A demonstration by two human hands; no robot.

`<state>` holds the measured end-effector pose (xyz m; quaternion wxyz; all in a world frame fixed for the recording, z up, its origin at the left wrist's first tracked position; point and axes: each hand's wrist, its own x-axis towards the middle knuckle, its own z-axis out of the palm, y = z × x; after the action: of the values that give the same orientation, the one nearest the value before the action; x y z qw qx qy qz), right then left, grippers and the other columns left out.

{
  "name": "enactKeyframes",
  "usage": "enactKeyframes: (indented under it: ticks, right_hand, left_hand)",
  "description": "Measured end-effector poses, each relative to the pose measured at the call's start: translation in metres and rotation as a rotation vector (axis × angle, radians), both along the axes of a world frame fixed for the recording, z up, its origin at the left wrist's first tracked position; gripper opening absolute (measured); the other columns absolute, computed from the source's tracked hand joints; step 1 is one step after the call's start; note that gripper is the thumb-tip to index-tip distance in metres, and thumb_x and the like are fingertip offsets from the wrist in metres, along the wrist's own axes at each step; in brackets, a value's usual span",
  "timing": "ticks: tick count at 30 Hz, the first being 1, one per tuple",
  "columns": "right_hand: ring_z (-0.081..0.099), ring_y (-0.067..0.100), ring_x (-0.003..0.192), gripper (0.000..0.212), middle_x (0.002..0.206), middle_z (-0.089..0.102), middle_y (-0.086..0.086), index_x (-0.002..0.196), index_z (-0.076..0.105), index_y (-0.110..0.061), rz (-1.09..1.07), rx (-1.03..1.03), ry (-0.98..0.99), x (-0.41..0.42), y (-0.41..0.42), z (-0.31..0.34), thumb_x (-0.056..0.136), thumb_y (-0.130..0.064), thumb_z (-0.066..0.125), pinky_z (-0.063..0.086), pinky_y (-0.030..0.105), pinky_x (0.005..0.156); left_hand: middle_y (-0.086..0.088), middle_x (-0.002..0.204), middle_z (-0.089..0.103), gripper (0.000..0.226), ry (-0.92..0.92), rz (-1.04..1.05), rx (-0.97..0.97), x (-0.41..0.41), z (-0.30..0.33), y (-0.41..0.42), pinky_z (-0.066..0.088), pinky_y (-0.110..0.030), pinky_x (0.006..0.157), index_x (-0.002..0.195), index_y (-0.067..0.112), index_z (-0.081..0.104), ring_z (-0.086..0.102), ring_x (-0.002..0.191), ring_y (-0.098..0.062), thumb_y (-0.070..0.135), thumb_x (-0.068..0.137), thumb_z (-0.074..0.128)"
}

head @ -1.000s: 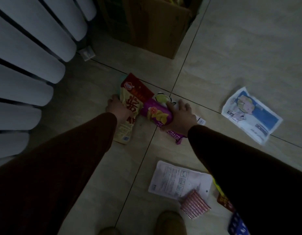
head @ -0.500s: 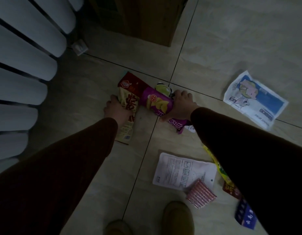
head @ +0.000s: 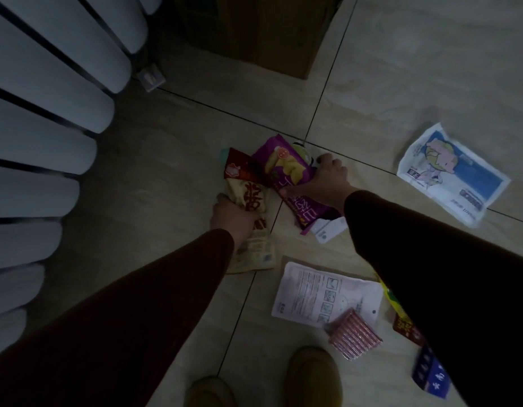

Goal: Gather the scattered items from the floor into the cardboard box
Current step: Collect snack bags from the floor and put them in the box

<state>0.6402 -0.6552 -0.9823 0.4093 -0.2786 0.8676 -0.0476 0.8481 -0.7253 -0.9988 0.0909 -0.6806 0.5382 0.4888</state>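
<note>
A purple chip bag (head: 286, 168) is gripped by the right hand (head: 327, 183), a red-yellow snack bag (head: 248, 201) by the left hand (head: 229, 215); the printing cannot be read

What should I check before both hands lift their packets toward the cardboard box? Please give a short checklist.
1. Left hand grips the yellow-red packet: ok.
2. Right hand grips the purple packet: ok.
3. Small green item behind the purple packet held too: cannot tell.
4. Cardboard box stands close ahead: ok.
5. Box opening free: cannot tell, out of frame.
6. Floor cleared: not ok, the cartoon packet and white sheet remain.
</note>
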Motion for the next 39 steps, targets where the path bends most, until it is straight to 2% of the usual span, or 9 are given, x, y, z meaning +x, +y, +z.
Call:
enactKeyframes:
  ticks: [4, 10, 13, 16, 20, 25, 29, 33, 39]
  right_hand:
    - [0.039, 0.035, 0.133, 0.126, 0.141, 0.04, 0.016, 0.149, 0.031, -0.006, -0.131, 0.003, -0.069, 0.016, -0.001, 0.001, 0.058, -0.078, 0.08, 0.04, 0.047, 0.11]
    - [0.05, 0.032, 0.128, 0.138, 0.139, 0.045, 0.011, 0.145, 0.038, -0.01, -0.377, -0.048, -0.229, 0.023, 0.001, 0.004, 0.036, -0.083, 0.081, 0.05, 0.052, 0.104]
    - [0.064, 0.028, 0.11, 0.117, 0.123, 0.056, 0.006, 0.125, 0.038, -0.017, -0.536, -0.132, -0.349, 0.027, 0.004, 0.007, 0.034, -0.068, 0.093, 0.06, 0.047, 0.088]
    - [0.073, 0.026, 0.091, 0.095, 0.114, 0.067, 0.008, 0.121, 0.041, -0.012, -0.649, -0.149, -0.549, 0.031, 0.008, 0.009, 0.055, -0.049, 0.098, 0.063, 0.038, 0.073]
    - [0.078, 0.021, 0.08, 0.06, 0.101, 0.079, 0.007, 0.122, 0.064, -0.013, -0.708, -0.204, -0.713, 0.044, 0.011, 0.016, 0.074, -0.035, 0.091, 0.064, 0.032, 0.066]
    - [0.071, 0.02, 0.074, 0.044, 0.094, 0.069, 0.005, 0.115, 0.052, -0.009, -0.743, -0.269, -0.69, 0.063, 0.026, 0.049, 0.085, -0.017, 0.082, 0.063, 0.034, 0.064]
    - [0.073, 0.026, 0.082, 0.07, 0.113, 0.062, 0.012, 0.128, 0.034, -0.013, -0.761, -0.334, -0.588, 0.063, 0.05, 0.095, 0.081, -0.018, 0.086, 0.064, 0.041, 0.065]
    - [0.073, 0.022, 0.075, 0.071, 0.108, 0.062, 0.01, 0.13, 0.032, -0.012, -0.737, -0.339, -0.57, 0.063, 0.081, 0.166, 0.082, -0.018, 0.085, 0.062, 0.035, 0.057]
    - [0.072, 0.025, 0.074, 0.067, 0.108, 0.061, 0.011, 0.125, 0.034, -0.013, -0.745, -0.356, -0.547, 0.071, 0.144, 0.277, 0.082, -0.019, 0.085, 0.064, 0.045, 0.067]
  left_hand:
    - [-0.012, 0.128, 0.056, 0.092, 0.049, 0.065, 0.046, -0.018, -0.003, 0.009, 0.052, -0.049, 0.096, 0.134, 0.019, 0.036, 0.06, 0.115, -0.035, 0.043, 0.056, 0.078]
    - [-0.014, 0.13, 0.057, 0.097, 0.032, 0.023, 0.003, -0.023, 0.0, 0.012, 0.051, -0.049, 0.097, 0.139, 0.012, 0.035, 0.059, 0.117, -0.037, 0.041, 0.059, 0.082]
    - [-0.014, 0.133, 0.055, 0.092, 0.043, 0.034, 0.011, -0.025, 0.002, 0.011, 0.051, -0.046, 0.096, 0.141, 0.012, 0.034, 0.058, 0.117, -0.036, 0.034, 0.067, 0.084]
    - [-0.013, 0.129, 0.057, 0.077, 0.045, 0.063, -0.004, -0.026, 0.004, 0.007, 0.051, -0.044, 0.093, 0.135, 0.013, 0.04, 0.059, 0.113, -0.035, 0.029, 0.071, 0.081]
    - [-0.007, 0.114, 0.066, 0.061, 0.117, 0.111, 0.028, -0.018, 0.007, 0.003, 0.055, -0.046, 0.091, 0.124, 0.019, 0.048, 0.065, 0.1, -0.03, 0.025, 0.069, 0.076]
    - [0.0, 0.101, 0.073, 0.07, 0.16, 0.113, 0.077, 0.011, 0.009, 0.008, 0.059, -0.049, 0.083, 0.117, 0.026, 0.06, 0.072, 0.088, -0.024, 0.038, 0.05, 0.08]
    - [-0.002, 0.106, 0.071, 0.073, 0.155, 0.129, 0.056, 0.035, 0.078, 0.024, 0.059, -0.046, 0.085, 0.12, 0.023, 0.057, 0.07, 0.092, -0.024, 0.037, 0.054, 0.083]
    - [-0.001, 0.109, 0.069, 0.064, 0.158, 0.146, 0.005, 0.056, 0.158, 0.046, 0.057, -0.045, 0.089, 0.125, 0.021, 0.055, 0.067, 0.096, -0.022, 0.03, 0.066, 0.081]
    - [-0.001, 0.114, 0.068, 0.063, 0.144, 0.073, -0.062, 0.081, 0.276, 0.095, 0.055, -0.04, 0.088, 0.125, 0.021, 0.055, 0.066, 0.101, -0.023, 0.031, 0.069, 0.084]
